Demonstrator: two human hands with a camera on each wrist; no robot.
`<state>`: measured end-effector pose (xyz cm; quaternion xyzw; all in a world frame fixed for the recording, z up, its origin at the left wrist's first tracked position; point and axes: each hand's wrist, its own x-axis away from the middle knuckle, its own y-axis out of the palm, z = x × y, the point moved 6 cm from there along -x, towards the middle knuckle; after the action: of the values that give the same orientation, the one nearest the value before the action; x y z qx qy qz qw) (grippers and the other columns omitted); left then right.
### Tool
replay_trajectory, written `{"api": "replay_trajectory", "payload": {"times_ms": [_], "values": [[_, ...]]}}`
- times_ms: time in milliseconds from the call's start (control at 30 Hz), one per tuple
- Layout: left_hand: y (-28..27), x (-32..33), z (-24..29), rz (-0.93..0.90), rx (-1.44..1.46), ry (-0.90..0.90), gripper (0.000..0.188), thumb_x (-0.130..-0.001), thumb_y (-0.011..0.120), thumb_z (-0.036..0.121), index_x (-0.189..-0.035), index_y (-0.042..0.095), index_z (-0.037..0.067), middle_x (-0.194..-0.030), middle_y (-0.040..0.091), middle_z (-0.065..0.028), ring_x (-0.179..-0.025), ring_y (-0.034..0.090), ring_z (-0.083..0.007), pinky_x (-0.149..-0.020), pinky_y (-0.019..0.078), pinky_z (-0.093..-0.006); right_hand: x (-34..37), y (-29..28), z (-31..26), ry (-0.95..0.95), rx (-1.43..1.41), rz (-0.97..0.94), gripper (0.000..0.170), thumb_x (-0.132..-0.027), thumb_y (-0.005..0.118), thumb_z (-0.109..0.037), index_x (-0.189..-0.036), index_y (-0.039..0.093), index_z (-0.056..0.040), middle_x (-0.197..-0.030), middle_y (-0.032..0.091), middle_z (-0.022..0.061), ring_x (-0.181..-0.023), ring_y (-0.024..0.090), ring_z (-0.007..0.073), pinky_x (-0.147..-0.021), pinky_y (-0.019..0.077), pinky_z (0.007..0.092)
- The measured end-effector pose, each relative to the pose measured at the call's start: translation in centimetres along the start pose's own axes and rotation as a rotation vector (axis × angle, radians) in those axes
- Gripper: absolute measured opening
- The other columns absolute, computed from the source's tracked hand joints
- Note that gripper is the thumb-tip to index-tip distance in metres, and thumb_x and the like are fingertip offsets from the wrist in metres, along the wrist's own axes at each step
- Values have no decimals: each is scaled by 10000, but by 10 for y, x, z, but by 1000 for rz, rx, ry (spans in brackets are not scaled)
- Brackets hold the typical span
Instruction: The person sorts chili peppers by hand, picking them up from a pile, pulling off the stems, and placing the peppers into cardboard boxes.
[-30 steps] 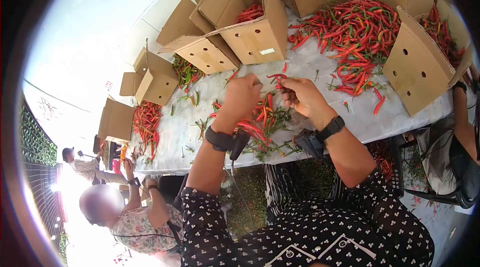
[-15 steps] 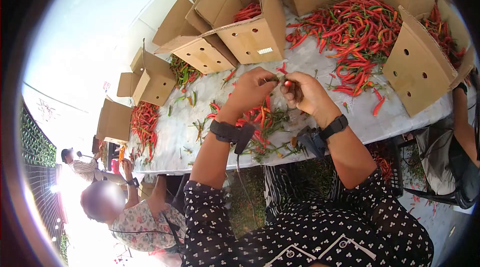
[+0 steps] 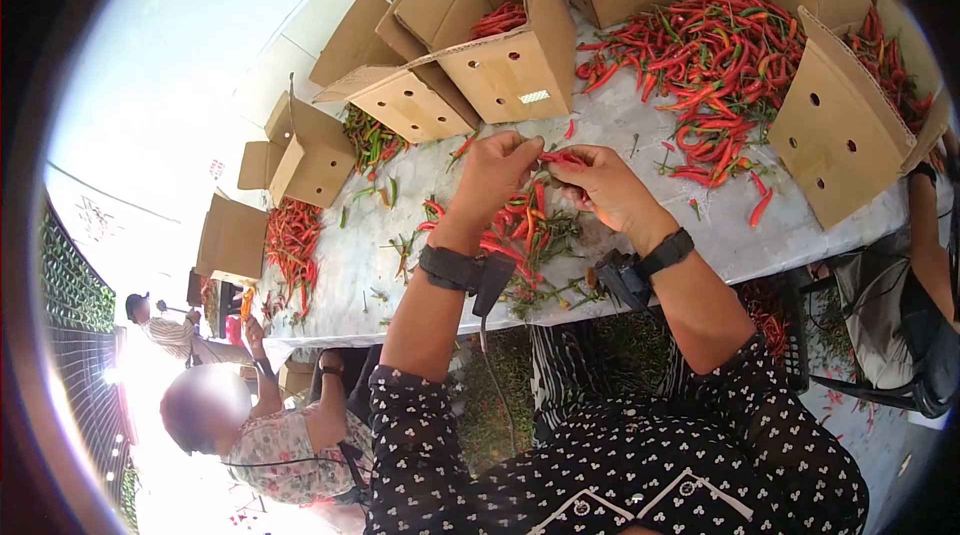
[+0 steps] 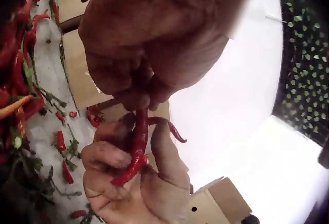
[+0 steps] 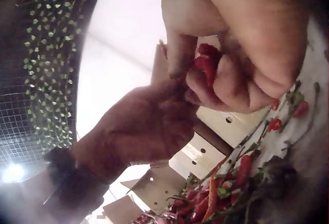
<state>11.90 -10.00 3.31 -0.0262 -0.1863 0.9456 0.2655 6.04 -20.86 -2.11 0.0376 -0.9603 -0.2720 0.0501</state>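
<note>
In the head view my left hand (image 3: 495,173) and right hand (image 3: 612,193) meet above the table, fingertips close together. Between them is a red chili (image 4: 138,144). The left wrist view has my left fingers and thumb pinching its upper end, while the fingers and thumb of my right hand curl around its lower part. A second thin red chili (image 4: 176,131) sticks out past my right thumb. Red flesh (image 5: 206,66) peeks between the right fingers in the right wrist view. Beneath my hands lies a small heap of red chilies and green stems (image 3: 530,235).
A large chili pile (image 3: 720,55) spreads at the back right beside an open carton (image 3: 835,130). More cartons (image 3: 510,80) line the back edge, and another pile (image 3: 292,245) lies at left. A seated person (image 3: 300,445) works at the left, near the table's edge.
One second ago my hands were apart, a chili in the right. They came together, with a stem showing at the left fingertips half a second ago; now both grip a red chili.
</note>
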Motion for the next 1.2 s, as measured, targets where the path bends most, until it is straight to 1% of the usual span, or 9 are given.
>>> {"api": "replay_trajectory", "payload": {"times_ms": [100,267,600,700,733,800,1000,1133,1200], "values": [[-4,-3,-8,8,-8,-13,192,-855,564,215,-767,543,46,-611,488,16,-472,363,-41,-427,290,-189,1,2,0,-8,-48,-24,94,-861,552,-145,-885,547,-55,-675,480,-32,-518,388,55,-460,273,195],[4,1,-10,-114,553,-157,237,-886,502,236,-705,479,85,-563,384,48,-438,284,-56,-400,223,-222,3,10,-6,-95,-54,-162,134,-892,502,-164,-942,538,-46,-685,464,-28,-522,372,62,-467,284,209],[-5,-22,-12,90,425,-75,295,-880,506,274,-706,534,37,-550,434,16,-441,354,-81,-403,274,-235,-1,-1,-11,-156,-182,-106,226,-880,525,-174,-1066,540,-46,-700,502,-11,-544,430,77,-474,332,220],[-31,-26,-7,301,-416,56,406,-816,552,340,-625,578,-17,-502,504,-91,-513,523,-179,-490,409,-348,1,-9,-21,-207,-242,-78,178,-869,536,-157,-1016,547,-56,-707,517,2,-540,448,87,-482,356,222],[-32,-25,-13,299,-419,55,406,-816,552,340,-625,578,-17,-502,504,-91,-513,523,-179,-490,409,-348,-2,-14,-20,-217,-248,-38,156,-860,543,-152,-985,545,-58,-711,522,7,-536,456,91,-483,362,221],[-8,-20,-17,-40,-996,212,378,-772,597,353,-639,614,0,-574,569,-144,-502,534,-254,-519,427,-366,-4,-17,-19,-226,-259,3,134,-851,551,-146,-954,543,-60,-714,528,12,-532,464,95,-484,367,221],[18,-11,-33,-69,-1234,164,298,-719,619,325,-678,644,30,-633,583,-194,-614,587,-332,-583,451,-418,0,-20,-16,-137,-170,72,100,-820,564,-140,-881,539,-65,-703,540,20,-556,515,104,-447,368,228],[17,-18,-23,-118,-986,136,279,-747,604,294,-729,636,17,-632,604,-142,-573,584,-270,-552,451,-371,-4,-20,-5,-9,-153,83,102,-821,567,-157,-872,542,-73,-679,538,18,-549,530,117,-443,394,244],[5,-17,-16,-98,-323,-26,275,-800,569,271,-808,611,-1,-656,603,-56,-554,559,-159,-512,434,-286,-4,-23,1,41,-184,138,117,-816,574,-167,-882,544,-74,-677,537,17,-532,531,126,-451,414,254]]}}
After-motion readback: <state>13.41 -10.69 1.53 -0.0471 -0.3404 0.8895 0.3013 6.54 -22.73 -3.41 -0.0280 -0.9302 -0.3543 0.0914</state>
